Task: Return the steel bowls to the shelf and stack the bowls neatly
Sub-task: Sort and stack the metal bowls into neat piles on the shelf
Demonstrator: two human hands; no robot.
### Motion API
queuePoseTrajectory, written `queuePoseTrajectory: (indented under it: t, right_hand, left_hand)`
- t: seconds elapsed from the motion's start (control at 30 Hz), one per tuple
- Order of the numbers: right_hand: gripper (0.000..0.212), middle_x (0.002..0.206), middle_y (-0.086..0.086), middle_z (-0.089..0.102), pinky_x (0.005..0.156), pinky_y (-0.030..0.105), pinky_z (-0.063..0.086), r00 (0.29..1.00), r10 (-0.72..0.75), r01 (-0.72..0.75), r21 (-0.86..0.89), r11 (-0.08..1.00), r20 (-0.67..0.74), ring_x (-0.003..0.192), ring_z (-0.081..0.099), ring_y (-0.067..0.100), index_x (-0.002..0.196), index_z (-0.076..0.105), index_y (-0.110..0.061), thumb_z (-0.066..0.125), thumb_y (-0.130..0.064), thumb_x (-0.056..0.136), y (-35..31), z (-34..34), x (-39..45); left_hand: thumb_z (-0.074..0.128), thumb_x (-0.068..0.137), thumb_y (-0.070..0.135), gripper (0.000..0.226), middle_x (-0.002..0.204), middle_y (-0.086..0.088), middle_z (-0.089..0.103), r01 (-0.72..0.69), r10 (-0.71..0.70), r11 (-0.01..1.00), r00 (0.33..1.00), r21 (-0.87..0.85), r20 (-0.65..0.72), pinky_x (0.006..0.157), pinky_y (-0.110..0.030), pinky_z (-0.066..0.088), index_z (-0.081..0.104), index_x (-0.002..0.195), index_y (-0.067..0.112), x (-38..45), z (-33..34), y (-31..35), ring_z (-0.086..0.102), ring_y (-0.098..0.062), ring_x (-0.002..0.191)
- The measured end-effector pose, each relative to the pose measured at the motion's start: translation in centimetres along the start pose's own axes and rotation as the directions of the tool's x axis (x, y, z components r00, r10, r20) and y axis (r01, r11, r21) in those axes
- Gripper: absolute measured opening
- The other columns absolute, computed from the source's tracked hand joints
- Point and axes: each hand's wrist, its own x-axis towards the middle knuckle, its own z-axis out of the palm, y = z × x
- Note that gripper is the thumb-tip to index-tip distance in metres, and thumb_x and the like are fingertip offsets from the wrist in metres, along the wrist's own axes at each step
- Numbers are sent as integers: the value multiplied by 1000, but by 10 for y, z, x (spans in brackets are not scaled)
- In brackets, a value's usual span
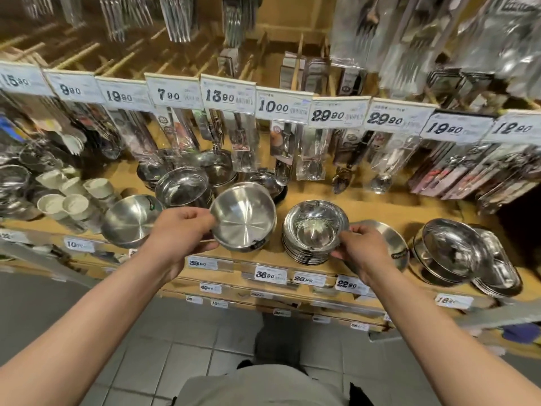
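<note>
My left hand (183,230) grips the left rim of a steel bowl (244,216), which is tilted toward me above the front of the wooden shelf (380,209). Just to its right stands a stack of small steel bowls (314,230). My right hand (363,247) holds the right side of that stack, thumb on the top rim. A flat steel plate (392,238) lies partly hidden behind my right hand. Another single steel bowl (131,219) rests on the shelf to the left of my left hand.
Deeper steel bowls (183,187) stand behind the held one. White cups (73,197) sit at the left, stacked steel dishes (456,253) at the right. Packaged utensils hang under price tags (282,105) above. Lower shelf edges with labels (270,275) jut out below.
</note>
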Motion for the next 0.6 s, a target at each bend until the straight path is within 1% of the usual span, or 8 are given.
queuePoseTrajectory:
  t: [0.03,0.1,0.2,0.27,0.33,0.43,0.53,0.6]
  right_hand:
    - [11,96,19,70,76,45,64,1000,1,-1,-14,1000,-8,82,75,32,88,61,-8,65,1,93,2,1,3]
    - [12,90,17,71,72,43,64,1000,3,-4,-44,999,-22,74,75,29,84,63,-8,68,1,89,2,2,8]
    - [14,70,10,71,65,38,63,998,-5,-4,-128,992,-69,56,70,22,76,65,-10,72,-4,87,2,2,11]
    - [19,60,6,69,63,39,58,993,-55,29,-233,972,-106,55,66,23,68,66,-12,69,-10,86,1,3,12]
    - [20,62,7,69,62,39,52,989,-96,58,-295,954,-115,61,63,25,66,66,-12,68,-12,85,-1,3,12]
    - [20,61,9,67,60,35,44,989,-107,66,-337,939,-104,59,57,25,63,66,-11,65,-12,83,-2,3,15]
    - [17,71,21,73,63,41,47,993,-97,68,-346,936,-67,63,59,27,74,71,0,61,-10,82,-1,2,20]
    - [17,70,18,74,67,47,55,994,-98,73,-360,930,-50,65,64,30,74,74,-2,62,-10,82,-1,2,24]
  left_hand:
    - [65,87,-3,19,79,-7,77,0,0,1000,1000,4,2,55,-21,57,76,75,7,-1,1,0,71,-9,64]
    - [64,86,-5,22,77,-6,76,6,-5,1000,1000,16,-6,55,-20,57,75,71,8,-2,2,-1,70,-8,62]
    - [64,87,-5,23,75,-5,75,21,-21,1000,999,6,-31,54,-19,57,74,71,8,-5,5,-3,70,-7,61]
    - [65,86,-6,20,73,-4,75,27,-27,1000,998,-10,-51,52,-19,56,73,73,7,-6,7,-4,70,-7,60]
    - [65,86,-6,17,73,-5,76,29,-30,999,997,-20,-66,52,-19,57,74,77,5,-8,8,-5,71,-7,60]
    - [66,86,-6,17,75,-6,76,40,-42,999,996,-23,-79,54,-19,57,75,79,6,-9,10,-6,72,-10,64]
    - [65,87,-5,19,71,-4,75,51,-54,998,993,-38,-106,51,-18,56,75,76,6,-10,11,-7,71,-7,58]
    - [65,88,-4,17,74,-6,75,56,-60,998,992,-36,-115,51,-18,56,75,78,5,-10,11,-6,71,-7,58]
